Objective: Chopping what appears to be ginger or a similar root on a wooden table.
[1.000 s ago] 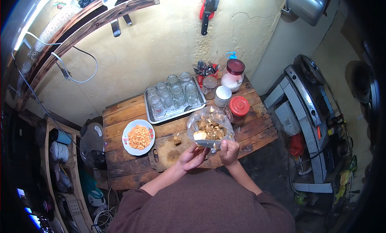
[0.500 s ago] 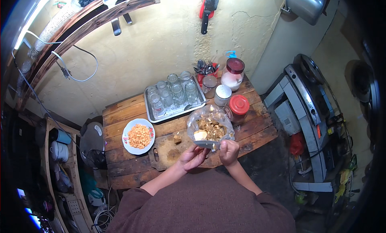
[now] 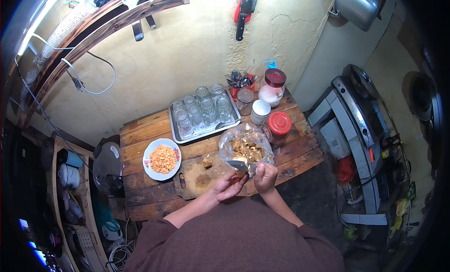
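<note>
My right hand (image 3: 266, 177) grips a knife (image 3: 237, 165), its blade pointing left over my left hand (image 3: 228, 185). The left fingers are curled around a pale piece of food (image 3: 241, 159), partly hidden by the blade; its kind I cannot make out. Just beyond both hands, a clear plastic bag (image 3: 228, 144) stands open with brown and pale peelings inside. To the left lies a wooden cutting board (image 3: 190, 177) with a small brown chunk (image 3: 207, 163) on it. Orange diced cubes (image 3: 163, 158) fill a white flowered bowl (image 3: 149, 172).
Upturned glass mugs (image 3: 206, 107) crowd a metal tray (image 3: 175, 134) behind the board. A red-lidded jar (image 3: 280, 124), a white-lidded jar (image 3: 260, 111), a larger jar (image 3: 272, 90) and a red cutlery holder (image 3: 249, 82) stand at the table's back right. A stove (image 3: 358, 112) is farther right.
The knife has tilted, its handle end dropping and its blade crossing the pale piece. My right hand has shifted slightly left, and my left fingers have turned a little.
</note>
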The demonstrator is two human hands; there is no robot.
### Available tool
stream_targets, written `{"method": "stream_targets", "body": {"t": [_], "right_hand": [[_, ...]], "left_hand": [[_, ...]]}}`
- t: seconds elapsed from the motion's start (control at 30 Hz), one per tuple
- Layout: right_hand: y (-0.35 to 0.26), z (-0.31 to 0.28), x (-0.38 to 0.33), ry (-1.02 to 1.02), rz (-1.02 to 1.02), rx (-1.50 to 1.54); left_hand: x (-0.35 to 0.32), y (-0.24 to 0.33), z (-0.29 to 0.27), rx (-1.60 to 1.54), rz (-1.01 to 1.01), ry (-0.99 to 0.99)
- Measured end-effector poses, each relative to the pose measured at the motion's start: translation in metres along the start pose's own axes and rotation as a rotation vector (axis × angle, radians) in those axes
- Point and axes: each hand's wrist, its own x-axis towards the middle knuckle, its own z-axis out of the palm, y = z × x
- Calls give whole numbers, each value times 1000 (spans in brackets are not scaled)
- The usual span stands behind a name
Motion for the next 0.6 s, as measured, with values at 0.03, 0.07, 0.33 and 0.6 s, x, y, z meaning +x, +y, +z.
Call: {"method": "stream_targets", "body": {"t": [0.03,0.07,0.33,0.6], "right_hand": [[1,0,0,1,-1,-1],[4,-1,0,5,-19,1],[3,4,10,48,30,-41],[42,-12,12,-221,452,-239]], "left_hand": [[1,1,-1,-12,-47,-34],[1,0,-2,-11,-49,-34],[2,-9,-4,283,59,125],[-3,12,39,435,242,229]]}}
